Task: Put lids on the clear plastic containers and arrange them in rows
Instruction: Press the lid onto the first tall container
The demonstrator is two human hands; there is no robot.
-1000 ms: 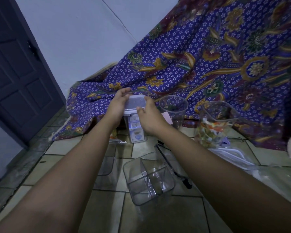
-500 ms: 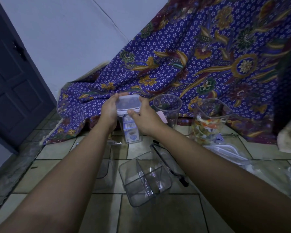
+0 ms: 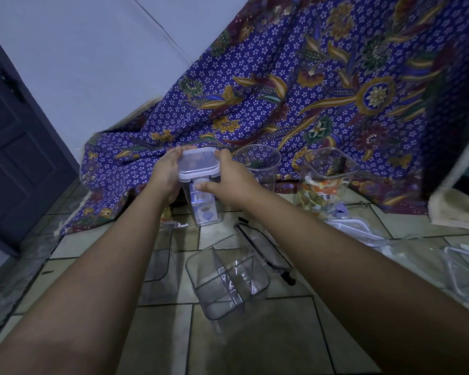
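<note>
A tall clear container [image 3: 205, 209] with a label stands on the tiled floor, and a clear clip lid [image 3: 198, 163] sits on its top. My left hand [image 3: 165, 174] grips the lid's left side. My right hand [image 3: 228, 180] holds its right side, thumb at the front flap. To the right stand an open round clear container [image 3: 257, 163] and an open square container [image 3: 328, 180] with a colourful label inside. An open divided container [image 3: 228, 277] stands nearer me. Loose lids [image 3: 355, 228] lie at the right.
A blue patterned cloth [image 3: 295, 98] drapes behind the containers. A dark door [image 3: 16, 136] is at the left. A flat clear lid [image 3: 157, 255] lies left of the divided container, another with a dark rim [image 3: 266, 253] right of it. More clear plastic [image 3: 466, 269] lies far right.
The view has shifted a little to the right. My right thumb has moved down to the lid's front flap; both hands stay on the lid.
</note>
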